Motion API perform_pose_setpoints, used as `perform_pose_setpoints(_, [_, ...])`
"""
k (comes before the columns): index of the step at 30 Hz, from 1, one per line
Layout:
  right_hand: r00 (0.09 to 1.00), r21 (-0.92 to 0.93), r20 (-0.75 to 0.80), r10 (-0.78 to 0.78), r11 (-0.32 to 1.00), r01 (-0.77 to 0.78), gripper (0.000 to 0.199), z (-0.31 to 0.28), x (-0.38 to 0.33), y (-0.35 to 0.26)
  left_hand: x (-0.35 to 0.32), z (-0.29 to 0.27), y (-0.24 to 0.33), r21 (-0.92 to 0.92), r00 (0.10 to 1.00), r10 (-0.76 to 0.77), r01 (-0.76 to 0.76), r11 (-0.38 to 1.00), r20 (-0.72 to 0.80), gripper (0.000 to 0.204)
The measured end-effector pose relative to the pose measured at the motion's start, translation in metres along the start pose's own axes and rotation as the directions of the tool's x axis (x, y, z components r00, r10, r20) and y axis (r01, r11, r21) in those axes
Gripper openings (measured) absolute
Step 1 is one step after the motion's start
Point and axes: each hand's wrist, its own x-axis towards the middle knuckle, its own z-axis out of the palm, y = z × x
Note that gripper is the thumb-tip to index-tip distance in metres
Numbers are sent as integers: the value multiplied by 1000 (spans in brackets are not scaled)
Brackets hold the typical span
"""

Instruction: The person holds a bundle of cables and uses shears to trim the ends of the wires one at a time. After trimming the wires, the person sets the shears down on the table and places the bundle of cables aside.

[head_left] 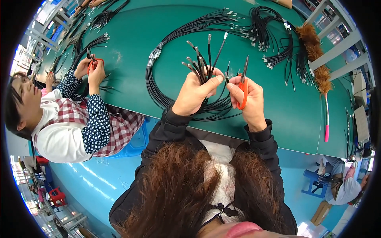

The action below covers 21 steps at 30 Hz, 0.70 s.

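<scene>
My left hand (192,94) is closed round a bunch of black cables (209,53), whose silvery ends fan out above the fingers. In my right hand (254,102) is a pair of scissors with red-orange handles (243,94). Their dark blades point up, away from me. The thumb and forefinger of that hand also pinch near one thin cable end (227,73), between the two hands. Behind and below the hands, the cables run into a large loop (149,81) lying on the green table (127,47).
More black cable bundles lie at the back right (260,29) and far left (104,18). A brown feather duster (311,43) with a pink-ended handle lies at the right, by grey rails (337,49). On my left a co-worker (59,127) holds red-handled scissors (95,63) and cables.
</scene>
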Motion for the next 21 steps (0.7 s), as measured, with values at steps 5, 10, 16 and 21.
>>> perform_pose_setpoints(5, [1000, -9, 5, 6, 1000, -6, 11, -3, 0, -3, -1, 5, 10, -25, 999, 8, -9, 1000, -41, 19])
perform_pose_setpoints(10, [1000, -33, 24, 8, 999, -7, 13, -5, 1, -3, 2, 1, 2, 69, 1000, -7, 7, 998, -1, 18])
perform_pose_setpoints(16, [999, -35, -24, 33, 999, -34, 13, -5, 4, 0, 7, 6, -7, 226, 995, 59, -41, 973, -75, 12])
perform_pose_setpoints(21, [999, -41, -48, 16, 999, -18, 13, -5, 6, 2, 7, 10, -8, 310, 991, 90, -55, 949, -101, 12])
